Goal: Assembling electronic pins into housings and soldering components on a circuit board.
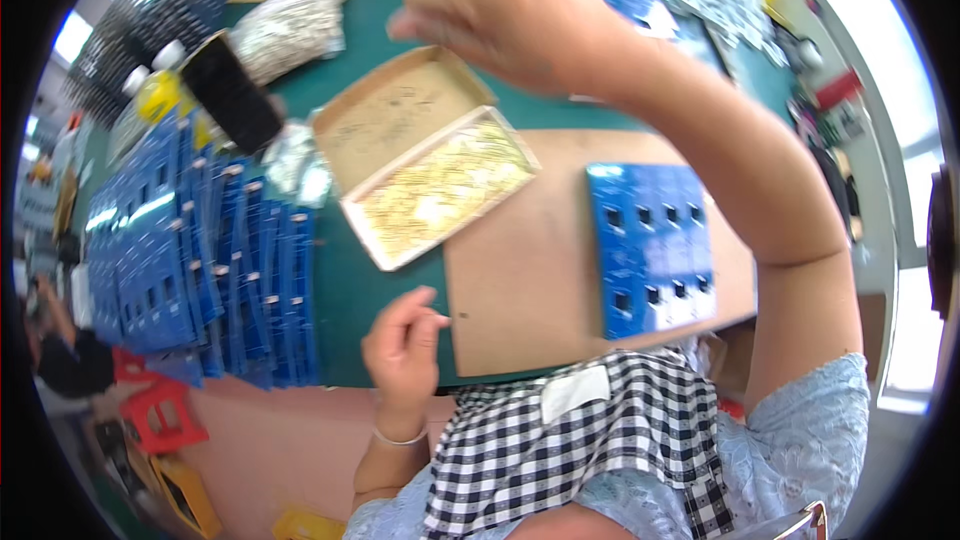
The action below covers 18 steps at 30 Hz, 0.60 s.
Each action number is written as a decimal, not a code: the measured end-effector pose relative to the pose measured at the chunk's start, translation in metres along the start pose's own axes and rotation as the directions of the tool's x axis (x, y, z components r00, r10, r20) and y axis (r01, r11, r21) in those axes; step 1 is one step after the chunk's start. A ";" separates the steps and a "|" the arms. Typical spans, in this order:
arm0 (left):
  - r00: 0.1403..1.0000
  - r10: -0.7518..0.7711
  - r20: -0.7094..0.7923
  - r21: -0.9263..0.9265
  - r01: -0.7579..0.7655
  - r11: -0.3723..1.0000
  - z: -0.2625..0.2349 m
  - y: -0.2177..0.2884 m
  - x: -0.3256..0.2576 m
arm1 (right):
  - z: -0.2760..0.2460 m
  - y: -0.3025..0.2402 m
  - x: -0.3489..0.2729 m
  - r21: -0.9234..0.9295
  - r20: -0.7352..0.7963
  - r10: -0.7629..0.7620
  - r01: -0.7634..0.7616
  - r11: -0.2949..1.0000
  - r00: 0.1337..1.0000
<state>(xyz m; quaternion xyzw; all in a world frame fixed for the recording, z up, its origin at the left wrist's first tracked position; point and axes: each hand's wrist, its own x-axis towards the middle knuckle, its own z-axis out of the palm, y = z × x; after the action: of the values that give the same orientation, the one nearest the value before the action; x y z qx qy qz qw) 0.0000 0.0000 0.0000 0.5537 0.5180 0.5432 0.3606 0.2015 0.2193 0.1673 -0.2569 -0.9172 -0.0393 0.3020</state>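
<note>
Left hand (403, 340): fingers pinched narrowly together at the near-left edge of the brown board (520, 270); whether anything small sits in the grip cannot be told. Right hand (500, 15): raised and blurred above the far worktop (340, 280), fingers curled loosely, contents of the grip not discernible. Blue panel (650, 245) with small black squares lies flat on the board's right part. A shallow tray of gold-coloured small parts (440, 185) overlaps the board's far-left corner, beside an empty cardboard lid (395, 115). Stacked blue panels (200, 260) stand at left.
</note>
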 end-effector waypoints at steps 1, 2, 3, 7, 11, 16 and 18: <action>0.999 -0.001 0.036 -0.016 0.001 1.000 0.002 -0.001 0.004 | -0.009 -0.005 -0.023 -0.065 0.000 -0.048 0.048 0.997 0.999; 0.998 -0.034 -0.045 -0.149 0.027 0.988 -0.001 0.003 0.013 | -0.018 -0.014 -0.044 -0.035 0.012 -0.007 0.008 0.999 1.000; 0.993 -0.055 -0.105 -0.189 0.035 0.981 0.026 -0.001 -0.012 | -0.037 -0.020 -0.089 0.016 0.075 -0.005 0.003 1.000 0.997; 0.999 0.023 0.038 -0.060 -0.020 0.998 0.046 0.031 -0.017 | -0.081 -0.043 -0.197 0.117 0.187 0.342 -0.366 0.923 0.921; 0.984 0.165 -0.074 0.065 -0.160 0.985 0.057 0.041 0.019 | -0.081 -0.056 -0.286 0.272 0.095 0.755 -0.747 0.607 0.648; 0.859 0.472 0.198 0.710 -0.458 0.535 0.063 0.066 0.081 | -0.093 -0.048 -0.348 0.512 0.025 0.878 -0.760 0.400 0.478; 0.854 0.389 0.346 0.783 -0.491 0.381 0.067 0.060 0.103 | -0.096 -0.043 -0.349 0.502 0.004 0.882 -0.763 0.406 0.472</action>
<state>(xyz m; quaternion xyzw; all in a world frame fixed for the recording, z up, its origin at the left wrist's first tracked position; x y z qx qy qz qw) 0.0636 0.0983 0.0714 0.8013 0.5295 0.2639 -0.0887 0.4712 0.0040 0.0485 -0.5954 -0.6008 0.2893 0.4482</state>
